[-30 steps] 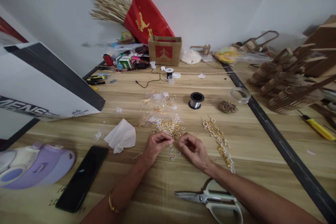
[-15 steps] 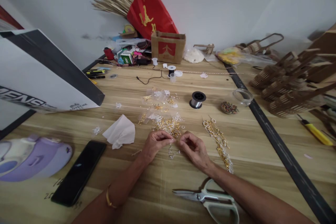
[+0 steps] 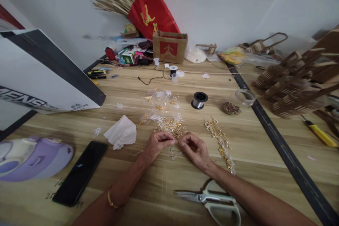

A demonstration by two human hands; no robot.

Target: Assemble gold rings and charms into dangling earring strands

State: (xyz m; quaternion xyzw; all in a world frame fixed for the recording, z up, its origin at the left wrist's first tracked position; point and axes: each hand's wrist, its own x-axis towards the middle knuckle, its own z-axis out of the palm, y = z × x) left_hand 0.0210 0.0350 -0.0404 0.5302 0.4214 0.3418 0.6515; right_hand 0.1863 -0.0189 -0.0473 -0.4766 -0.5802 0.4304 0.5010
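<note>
A pile of gold and silver findings [image 3: 168,126] on the desk [image 3: 148,194] is taken as reference; its single pieces are too small to be told apart. On its near side a short silvery chain [image 3: 172,155] is seen, its upper end lost at the left hand [image 3: 158,144]. There the fingers are pinched together, apparently on the chain; the exact contact is covered. The right hand [image 3: 196,151] is placed just beside, thumb and forefinger brought together; whether a piece is held by these fingers cannot be told. To the right of the pile, gold and silver strands [image 3: 224,144] are laid out, their links merging. Nearer than the pile, scissors [image 3: 203,198] are partly covered by the right forearm [image 3: 246,190]. Well left of the pile, a white box [image 3: 47,81] and a purple-and-white object [image 3: 39,159] are cut off by the frame; marks [image 3: 49,196] by the phone [image 3: 81,173] are partly covered, hence not fully read
</note>
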